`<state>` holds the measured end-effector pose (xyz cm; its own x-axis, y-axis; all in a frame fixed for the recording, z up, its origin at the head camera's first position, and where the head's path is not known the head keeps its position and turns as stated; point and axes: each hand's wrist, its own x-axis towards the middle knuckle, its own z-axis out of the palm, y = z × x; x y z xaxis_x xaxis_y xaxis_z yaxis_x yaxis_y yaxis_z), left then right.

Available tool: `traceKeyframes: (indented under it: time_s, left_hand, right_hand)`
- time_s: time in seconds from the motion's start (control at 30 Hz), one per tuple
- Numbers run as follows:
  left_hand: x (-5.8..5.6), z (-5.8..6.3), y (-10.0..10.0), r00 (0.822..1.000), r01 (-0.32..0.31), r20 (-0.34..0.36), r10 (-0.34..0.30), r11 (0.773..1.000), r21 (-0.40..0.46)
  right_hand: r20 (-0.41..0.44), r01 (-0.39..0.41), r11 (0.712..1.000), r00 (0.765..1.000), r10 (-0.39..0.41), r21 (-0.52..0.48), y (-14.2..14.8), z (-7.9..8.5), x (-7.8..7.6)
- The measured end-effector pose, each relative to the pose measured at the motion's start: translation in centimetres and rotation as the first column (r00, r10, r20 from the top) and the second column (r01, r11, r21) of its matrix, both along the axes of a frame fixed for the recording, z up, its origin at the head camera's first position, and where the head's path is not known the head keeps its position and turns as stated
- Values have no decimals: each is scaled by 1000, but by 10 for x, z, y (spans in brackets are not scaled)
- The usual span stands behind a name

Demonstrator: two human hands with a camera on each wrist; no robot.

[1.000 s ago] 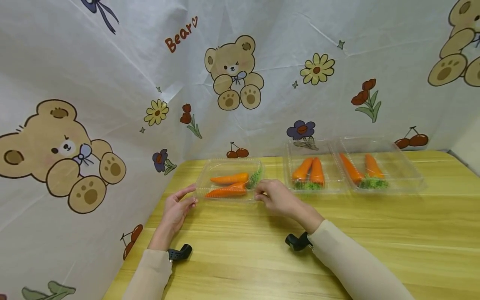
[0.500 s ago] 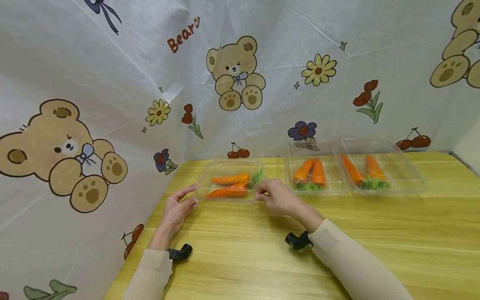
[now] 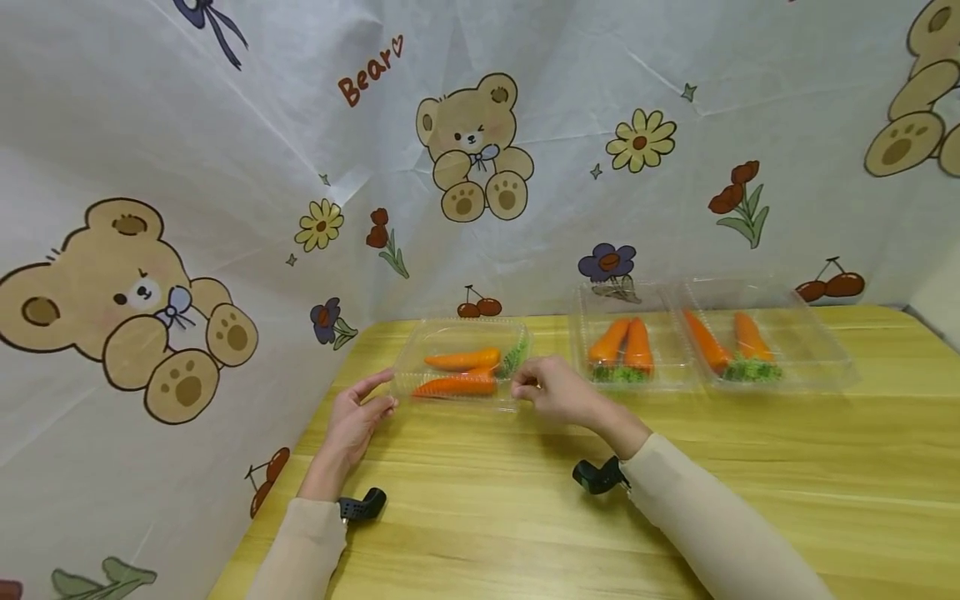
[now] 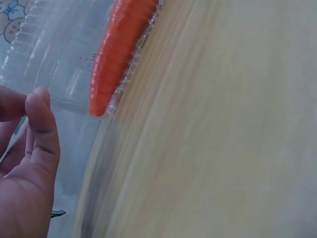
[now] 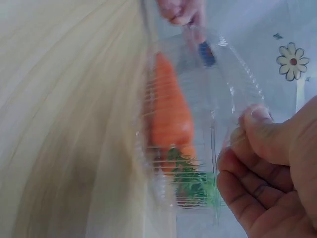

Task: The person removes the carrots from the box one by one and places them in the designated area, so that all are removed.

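Clear box [image 3: 450,335], left of two similar boxes [image 3: 813,358], shows orange carrots [image 3: 455,384]; left hand [image 3: 352,423] and right hand [image 3: 562,393] pinch its edges.

Head view, upper left of centre: "Bear" [image 3: 365,77] in reddish-brown letters, small heart [image 3: 397,47] after it, on white printed sheet [image 3: 562,50].

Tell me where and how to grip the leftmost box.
The box is probably best pinched at its two short ends, one hand from either side: it lies wider than deep, and the left hand and right hand pinch those ends, clear of the carrots.
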<state>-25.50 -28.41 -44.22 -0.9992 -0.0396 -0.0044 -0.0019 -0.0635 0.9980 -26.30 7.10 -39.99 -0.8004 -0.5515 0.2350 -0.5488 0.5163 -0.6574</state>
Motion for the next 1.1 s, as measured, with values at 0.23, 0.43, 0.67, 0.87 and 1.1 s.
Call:
traceKeyframes:
  time_s: [0.23, 0.43, 0.67, 0.87, 1.1]
  left_hand:
    - [-4, -3, 0, 1000, -16, 1, 16, 1000, -5]
    - [-5, -1, -1, 1000, -9, -19, 9, 1000, -1]
    - [-2, -1, -1, 1000, -7, -16, 6, 1000, -30]
    - [-1, -2, 1, 999, 13, -28, -14, 1000, -26]
    - [-1, -3, 1, 998, 41, -38, -42, 999, -10]
  right_hand:
    - [51, -38, 999, 998, 36, 39, 4, 9, -2]
    - [47, -49, 997, 998, 46, 56, 9, 24, -3]
    - [3, -76, 994, 997, 76, 72, 11, 42, -9]
    - [20, -82, 994, 996, 81, 71, 13, 52, -16]
    - [4, -64, 997, 998, 64, 40, 17, 65, -22]
